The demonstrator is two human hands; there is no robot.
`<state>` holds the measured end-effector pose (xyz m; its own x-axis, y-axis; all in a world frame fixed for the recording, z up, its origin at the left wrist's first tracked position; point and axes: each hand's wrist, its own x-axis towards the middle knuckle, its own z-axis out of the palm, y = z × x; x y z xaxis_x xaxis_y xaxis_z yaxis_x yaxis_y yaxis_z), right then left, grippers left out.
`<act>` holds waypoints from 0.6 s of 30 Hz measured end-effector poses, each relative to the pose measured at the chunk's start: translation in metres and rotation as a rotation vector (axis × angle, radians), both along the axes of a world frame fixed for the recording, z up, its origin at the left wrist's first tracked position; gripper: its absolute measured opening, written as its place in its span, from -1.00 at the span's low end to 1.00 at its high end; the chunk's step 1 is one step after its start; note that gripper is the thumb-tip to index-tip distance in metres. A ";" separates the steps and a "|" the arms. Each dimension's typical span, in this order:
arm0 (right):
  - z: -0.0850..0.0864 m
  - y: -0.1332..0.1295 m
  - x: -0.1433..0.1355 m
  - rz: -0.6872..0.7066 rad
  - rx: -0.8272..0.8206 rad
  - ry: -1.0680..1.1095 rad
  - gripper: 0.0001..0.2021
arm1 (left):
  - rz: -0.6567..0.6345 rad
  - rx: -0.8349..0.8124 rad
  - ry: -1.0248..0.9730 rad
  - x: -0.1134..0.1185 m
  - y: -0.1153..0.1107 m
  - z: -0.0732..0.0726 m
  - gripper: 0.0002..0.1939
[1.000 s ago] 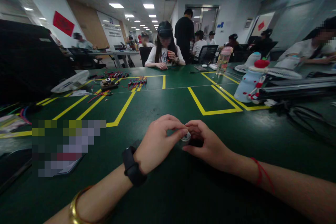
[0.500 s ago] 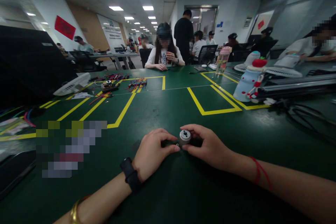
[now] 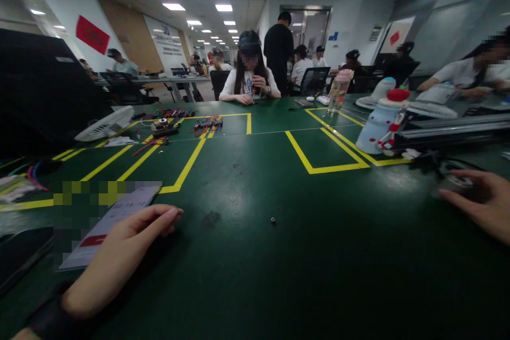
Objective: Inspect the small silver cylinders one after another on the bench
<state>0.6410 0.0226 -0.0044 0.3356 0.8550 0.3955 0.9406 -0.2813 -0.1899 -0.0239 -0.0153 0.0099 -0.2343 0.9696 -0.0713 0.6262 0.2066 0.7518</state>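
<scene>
My right hand (image 3: 488,199), at the far right edge, has its thumb and fingers around a short metal cylinder (image 3: 458,183), blurred now. My left hand (image 3: 135,244) is at the left over a phone with a lit screen (image 3: 119,212). Its thumb and fingertips are pressed together; what they hold, if anything, is too small to make out. Between the hands a tiny dark cylindrical part with a pale end (image 3: 273,221) stands alone on the green table (image 3: 247,276).
Coloured wire bundles (image 3: 209,125) and a white fan (image 3: 105,123) lie at the left. A light blue bottle (image 3: 374,130), metal rails (image 3: 458,130) and black cables are on the right. A person (image 3: 249,77) sits opposite. A dark monitor (image 3: 43,95) stands at far left.
My hands have moved apart from the middle. The right one has carried the metal cylinder to the far right; the left one has moved left over the phone. A tiny part now shows between.
</scene>
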 end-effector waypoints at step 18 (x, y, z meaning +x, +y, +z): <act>0.030 0.016 -0.286 1.036 -0.142 0.233 -0.77 | -0.082 -0.043 0.027 0.012 -0.005 0.009 -0.56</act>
